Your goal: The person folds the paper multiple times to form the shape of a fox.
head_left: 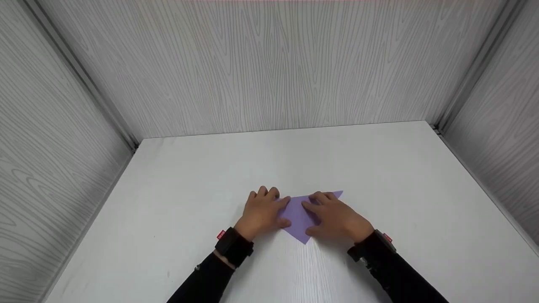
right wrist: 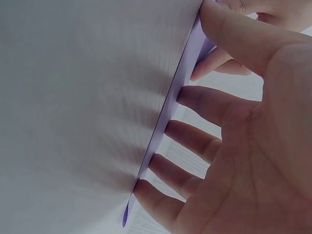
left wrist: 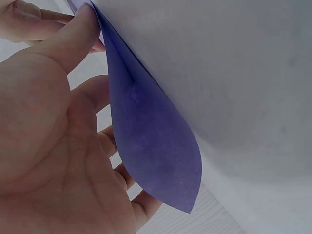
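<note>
A purple sheet of paper [head_left: 298, 219], folded to a triangle with one corner toward the person, lies on the table between the hands. My left hand [head_left: 261, 216] rests at its left side, with thumb and index fingertips on the paper. In the left wrist view the left end of the paper [left wrist: 156, 141] bows up in a loose curl beside the fingers. My right hand [head_left: 337, 216] presses the right side with spread fingertips. In the right wrist view those fingertips line up along the flat paper [right wrist: 168, 105], whose far tip lifts slightly.
The white tabletop [head_left: 189, 176] spreads around the paper. Pale wood-grain panels stand at the back [head_left: 269, 67], the left [head_left: 50, 147] and the right [head_left: 505, 126]. Each wrist wears a black band [head_left: 234, 247] with a red tag.
</note>
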{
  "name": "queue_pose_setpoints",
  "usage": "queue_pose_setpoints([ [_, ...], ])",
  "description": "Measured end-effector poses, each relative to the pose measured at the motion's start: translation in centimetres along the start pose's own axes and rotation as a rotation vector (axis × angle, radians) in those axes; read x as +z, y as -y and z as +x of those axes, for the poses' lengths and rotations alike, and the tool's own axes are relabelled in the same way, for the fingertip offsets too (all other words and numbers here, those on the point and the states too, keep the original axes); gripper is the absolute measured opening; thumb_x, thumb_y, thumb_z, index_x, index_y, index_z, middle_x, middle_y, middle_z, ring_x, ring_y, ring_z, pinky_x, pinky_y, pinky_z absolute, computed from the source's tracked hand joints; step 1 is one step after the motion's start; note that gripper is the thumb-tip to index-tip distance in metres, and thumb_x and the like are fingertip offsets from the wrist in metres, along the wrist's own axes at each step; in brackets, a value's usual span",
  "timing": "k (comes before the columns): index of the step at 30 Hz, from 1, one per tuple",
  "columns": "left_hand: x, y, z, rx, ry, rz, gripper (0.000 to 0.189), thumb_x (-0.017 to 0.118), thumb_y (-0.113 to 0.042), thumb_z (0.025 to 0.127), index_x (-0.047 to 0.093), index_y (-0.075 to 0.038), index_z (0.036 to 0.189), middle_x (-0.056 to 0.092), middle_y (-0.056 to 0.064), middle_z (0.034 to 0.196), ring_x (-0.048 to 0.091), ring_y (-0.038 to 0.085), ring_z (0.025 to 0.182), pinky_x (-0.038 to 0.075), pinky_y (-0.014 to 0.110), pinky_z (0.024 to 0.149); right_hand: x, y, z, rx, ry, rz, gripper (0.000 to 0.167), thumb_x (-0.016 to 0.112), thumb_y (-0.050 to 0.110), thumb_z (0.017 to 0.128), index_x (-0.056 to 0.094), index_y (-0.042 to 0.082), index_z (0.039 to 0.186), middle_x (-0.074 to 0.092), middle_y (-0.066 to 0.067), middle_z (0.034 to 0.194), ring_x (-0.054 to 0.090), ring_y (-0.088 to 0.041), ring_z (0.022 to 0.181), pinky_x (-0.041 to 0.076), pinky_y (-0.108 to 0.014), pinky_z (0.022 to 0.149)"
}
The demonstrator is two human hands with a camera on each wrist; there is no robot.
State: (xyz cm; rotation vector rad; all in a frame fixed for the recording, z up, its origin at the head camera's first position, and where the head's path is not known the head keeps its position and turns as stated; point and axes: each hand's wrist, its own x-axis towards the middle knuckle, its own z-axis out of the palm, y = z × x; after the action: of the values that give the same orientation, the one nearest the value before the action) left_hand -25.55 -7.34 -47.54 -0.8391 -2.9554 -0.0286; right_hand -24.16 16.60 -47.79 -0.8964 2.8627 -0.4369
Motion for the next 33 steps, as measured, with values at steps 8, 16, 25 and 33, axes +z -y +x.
queue_pose_setpoints([
  [8, 0.1, 0.2, -0.5, -0.013, -0.005, 0.013, 0.068, 0.075, -0.058, 0.087, 0.062, -0.024, 0.145, 0.059, 0.006, 0.122, 0.049, 0.027, 0.105, 0.043, 0.045, 0.085, 0.2, 0.0, 0.1, -0.027, -0.014, 0.002, 0.069, 0.073, 0.036, 0.092, 0.053, 0.006, 0.15, 0.048, -0.018, 0.148, 0.043, -0.044, 0.137, 0.047, -0.053, 0.106],
  [16, 0.8, 0.6, -0.4, -0.014, -0.008, 0.02, 0.07, 0.073, -0.061, 0.087, 0.061, -0.026, 0.146, 0.059, 0.006, 0.125, 0.05, 0.029, 0.108, 0.044, 0.047, 0.086, 0.3, 0.0, 0.0, -0.017, -0.021, 0.0, 0.069, 0.073, 0.037, 0.092, 0.053, 0.007, 0.151, 0.048, -0.017, 0.149, 0.042, -0.044, 0.139, 0.047, -0.054, 0.106],
  [25, 0.0, 1.4, -1.3, -0.052, 0.044, -0.028, 0.072, 0.076, -0.059, 0.087, 0.059, -0.023, 0.148, 0.058, 0.009, 0.129, 0.048, 0.031, 0.112, 0.041, 0.049, 0.089, 0.2, 0.0, 0.1, 0.012, 0.0, -0.002, 0.07, 0.074, 0.038, 0.092, 0.053, 0.009, 0.151, 0.047, -0.015, 0.151, 0.041, -0.042, 0.14, 0.048, -0.051, 0.106],
  [33, 0.0, 2.3, -2.4, -0.082, 0.032, -0.06, 0.069, 0.077, -0.055, 0.087, 0.061, -0.022, 0.146, 0.058, 0.009, 0.128, 0.047, 0.032, 0.112, 0.039, 0.05, 0.091, 0.3, 0.1, 0.2, 0.006, -0.017, 0.009, 0.068, 0.073, 0.036, 0.091, 0.054, 0.009, 0.15, 0.05, -0.015, 0.148, 0.043, -0.042, 0.138, 0.049, -0.052, 0.104],
])
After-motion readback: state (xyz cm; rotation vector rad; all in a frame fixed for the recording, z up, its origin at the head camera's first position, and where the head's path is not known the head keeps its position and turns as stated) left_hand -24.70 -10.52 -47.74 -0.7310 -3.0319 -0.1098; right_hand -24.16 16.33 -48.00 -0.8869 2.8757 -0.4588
